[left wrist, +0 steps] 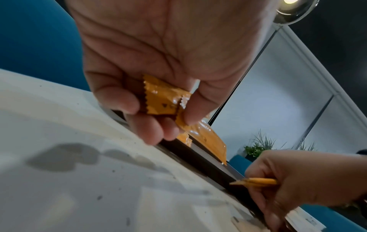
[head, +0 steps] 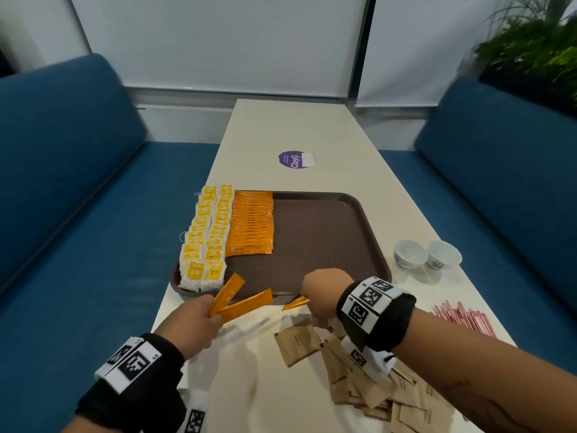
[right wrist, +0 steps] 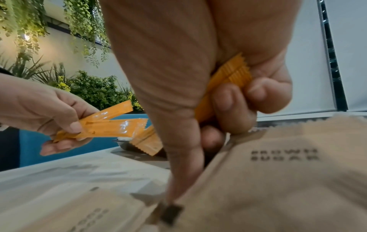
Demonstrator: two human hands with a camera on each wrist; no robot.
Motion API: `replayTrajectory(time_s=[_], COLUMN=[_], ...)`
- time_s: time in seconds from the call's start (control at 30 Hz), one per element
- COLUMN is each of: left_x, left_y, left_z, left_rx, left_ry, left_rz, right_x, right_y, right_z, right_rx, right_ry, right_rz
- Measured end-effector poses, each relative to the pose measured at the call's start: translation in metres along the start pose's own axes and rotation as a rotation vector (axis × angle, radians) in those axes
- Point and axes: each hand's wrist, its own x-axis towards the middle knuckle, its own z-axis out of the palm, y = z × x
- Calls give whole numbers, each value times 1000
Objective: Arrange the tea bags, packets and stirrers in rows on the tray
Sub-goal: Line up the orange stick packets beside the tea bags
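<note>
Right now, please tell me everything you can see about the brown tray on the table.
The brown tray is a flat rounded rectangle with a low raised rim, looks like matte plastic, and lies level on the cream table. Along its left side stand two rows of yellow tea bags, then one row of orange coffee sticks. The rest of its floor is bare. Neither hand touches it, as far as the views show.

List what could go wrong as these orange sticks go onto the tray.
1. The left hand pinches two orange coffee sticks by one end, splayed apart; one may slip out or land crooked.
2. The orange row lies tight against the tea bags; adding sticks could nudge either row askew.
3. The right hand, holding more sticks, hovers over loose brown sugar packets and may scatter them.
</note>
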Motion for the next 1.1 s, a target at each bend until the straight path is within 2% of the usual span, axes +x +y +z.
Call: replayTrajectory(time_s=[0.13,0.2,0.4,0.53,0.63,0.73,0.9,1.1], left_x=[-2,-3,-5,-5,-7,-7,-9,-16], left_y=[2,5,23,38,49,56,56,62], left_z=[5,6,3,0,1,4,6,6], left_rx=[-83,-133,-268,-491,-628,-616,-602,-789], left_ry=[-24,-21,-8,-13,0,-26,-105,-207], left_rz=[4,22,72,58,62,80,82,86], right_x=[-6,-9,-17,-24,-28,-27,-25,-22], right_y=[7,11,24,23,15,3,-1,-15], right_z=[-14,-22,-39,-51,-56,-50,-45,-43], right_rx=[110,250,842,1317,1460,1520,1471,1405], right_ry=[63,126,317,478,436,315,225,127], right_rz=[-61,-95,-123,-118,-143,-158,-153,-148])
